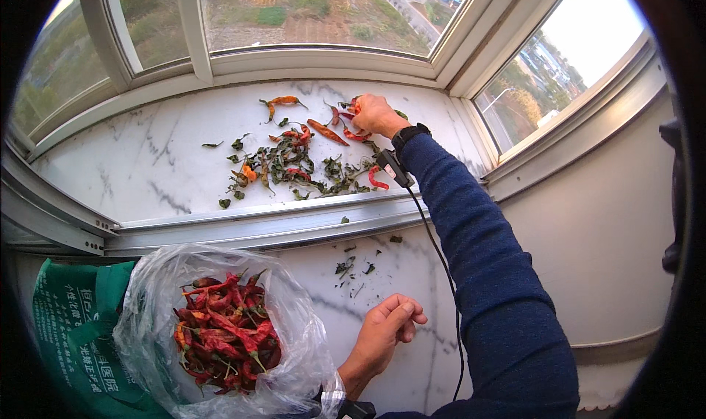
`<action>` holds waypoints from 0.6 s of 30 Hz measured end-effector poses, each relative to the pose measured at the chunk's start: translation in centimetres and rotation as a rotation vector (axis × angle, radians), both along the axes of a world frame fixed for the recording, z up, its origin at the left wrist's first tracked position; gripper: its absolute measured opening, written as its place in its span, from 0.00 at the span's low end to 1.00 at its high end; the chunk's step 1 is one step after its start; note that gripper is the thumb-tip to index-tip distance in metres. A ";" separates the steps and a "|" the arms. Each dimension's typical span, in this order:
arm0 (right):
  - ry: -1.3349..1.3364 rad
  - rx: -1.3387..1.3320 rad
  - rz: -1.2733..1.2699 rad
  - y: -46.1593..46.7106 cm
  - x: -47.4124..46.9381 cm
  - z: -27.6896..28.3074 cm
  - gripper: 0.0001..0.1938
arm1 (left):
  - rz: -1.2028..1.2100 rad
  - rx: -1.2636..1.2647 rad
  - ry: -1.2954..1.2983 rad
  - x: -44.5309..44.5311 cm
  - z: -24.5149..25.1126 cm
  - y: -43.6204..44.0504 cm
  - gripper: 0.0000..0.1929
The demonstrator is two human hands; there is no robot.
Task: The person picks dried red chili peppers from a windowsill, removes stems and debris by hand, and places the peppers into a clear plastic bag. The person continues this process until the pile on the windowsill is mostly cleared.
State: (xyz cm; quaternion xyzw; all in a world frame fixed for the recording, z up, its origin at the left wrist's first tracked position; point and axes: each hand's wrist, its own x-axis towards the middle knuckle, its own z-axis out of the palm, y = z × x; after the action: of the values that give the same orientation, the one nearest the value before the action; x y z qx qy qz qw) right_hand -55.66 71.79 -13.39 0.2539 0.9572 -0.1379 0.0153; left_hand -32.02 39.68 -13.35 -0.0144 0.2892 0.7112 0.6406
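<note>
My right hand [378,114] reaches across to the far right of the marble sill, its fingers closed around a red dried chili pepper [354,109]. Just below that hand lies another red chili [357,136], and an orange-red one [327,132] rests to its left. My left hand [386,328] hovers over the lower marble surface, fingers curled in with nothing visible in them. To its left, a clear plastic bag [300,309] stands with its mouth spread wide, holding a heap of red dried chilies [226,331].
Dried green leaves [292,153] and several chilies litter the sill [110,171]. A metal window track [220,229] separates it from the lower marble surface [325,292], where leaf crumbs [346,267] lie. A green bag [66,320] with writing sits left. A black cable [441,253] hangs beside my right sleeve.
</note>
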 end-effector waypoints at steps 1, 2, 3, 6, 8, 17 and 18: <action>-0.048 -0.006 -0.065 0.0 -0.1 -0.1 0.14 | -0.001 0.000 -0.001 0.0 0.0 0.0 0.10; -0.067 -0.029 -0.059 0.0 0.0 -0.1 0.14 | 0.002 0.003 -0.001 0.0 0.0 -0.1 0.10; -0.045 -0.036 -0.003 0.1 0.0 0.2 0.14 | 0.006 0.007 0.000 0.0 0.0 -0.1 0.10; 0.138 -0.309 0.067 0.7 1.1 1.5 0.13 | 0.015 0.010 -0.005 0.1 -0.1 -0.1 0.10; 0.172 -0.269 0.008 1.4 1.1 2.8 0.13 | 0.013 0.009 -0.006 0.2 -0.2 -0.1 0.10; 0.089 0.082 -0.030 2.5 -0.4 0.0 0.14 | -0.020 -0.008 -0.024 0.3 -0.4 0.0 0.09; 0.121 0.133 -0.027 2.5 -0.5 -0.6 0.14 | -0.022 -0.010 -0.019 0.3 -0.5 -0.1 0.09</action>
State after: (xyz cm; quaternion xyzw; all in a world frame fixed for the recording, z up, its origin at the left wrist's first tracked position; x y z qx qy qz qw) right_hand -56.18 74.34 -14.01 0.2586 0.9599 -0.0890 -0.0613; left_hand -31.69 39.62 -13.83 -0.0211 0.2868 0.7024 0.6511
